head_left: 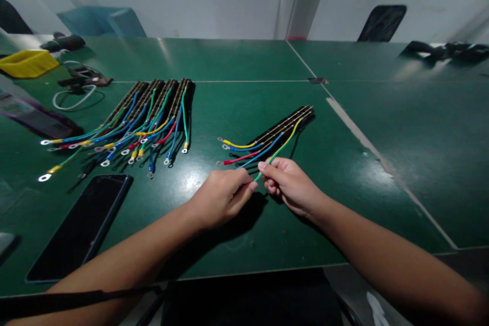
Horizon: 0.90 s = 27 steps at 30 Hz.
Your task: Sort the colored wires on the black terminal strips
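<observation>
A black terminal block (280, 125) with rows of metal contacts lies slantwise on the green table. Yellow, blue and red wires ending in ring lugs run from it to the left. One green-yellow wire (287, 141) comes off its right end toward me. My left hand (229, 191) pinches this wire low down, near its free end, which the fingers hide. Just up the same wire, my right hand (284, 181) grips it between thumb and forefinger, the other fingers curled. Both hands are almost touching, in front of the block.
Several similar blocks (160, 104) with lugged wires stand in a row at left. A black phone (82, 226) lies near the front left edge. Further left are a purple-edged box (38, 112), a yellow tray (28, 63) and a white cable (74, 107). Pale tape (359, 135) crosses the table (412, 153) at right.
</observation>
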Tool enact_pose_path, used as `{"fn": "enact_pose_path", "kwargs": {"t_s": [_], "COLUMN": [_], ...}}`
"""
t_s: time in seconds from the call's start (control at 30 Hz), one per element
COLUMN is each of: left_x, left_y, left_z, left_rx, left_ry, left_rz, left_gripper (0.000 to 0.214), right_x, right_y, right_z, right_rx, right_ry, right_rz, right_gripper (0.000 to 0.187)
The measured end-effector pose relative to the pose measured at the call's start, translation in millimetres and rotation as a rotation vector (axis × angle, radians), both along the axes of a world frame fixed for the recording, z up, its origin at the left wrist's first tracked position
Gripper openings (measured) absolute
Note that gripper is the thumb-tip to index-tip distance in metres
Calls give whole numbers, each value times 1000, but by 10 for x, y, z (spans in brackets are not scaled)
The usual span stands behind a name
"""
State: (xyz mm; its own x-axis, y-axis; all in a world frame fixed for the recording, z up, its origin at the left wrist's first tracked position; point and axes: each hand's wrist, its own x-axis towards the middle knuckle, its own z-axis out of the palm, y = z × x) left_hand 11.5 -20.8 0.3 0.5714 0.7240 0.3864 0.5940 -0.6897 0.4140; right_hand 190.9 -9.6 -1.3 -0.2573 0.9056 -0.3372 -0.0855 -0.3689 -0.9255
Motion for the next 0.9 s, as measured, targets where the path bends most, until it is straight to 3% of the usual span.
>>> {"fn": "enact_pose_path", "kwargs": {"t_s": [0.33,0.6,0.9], "left_x": [-40,-28,-13], "left_y": [29,6,-13], "left_z": [-31,32,-6], "left_rx": [51,-31,86], "left_ry": [13,0,-38], "left_rz": [-21,-45,22], "left_gripper": [20,23,16], "right_x": [14,24,14], "right_y": [5,-1,-14], "right_z": [-41,-26,6], "right_rx": [31,59,71], "right_ry": [-39,-77,-121], "right_rz": [15,41,31], "right_gripper": [32,33,30]}}
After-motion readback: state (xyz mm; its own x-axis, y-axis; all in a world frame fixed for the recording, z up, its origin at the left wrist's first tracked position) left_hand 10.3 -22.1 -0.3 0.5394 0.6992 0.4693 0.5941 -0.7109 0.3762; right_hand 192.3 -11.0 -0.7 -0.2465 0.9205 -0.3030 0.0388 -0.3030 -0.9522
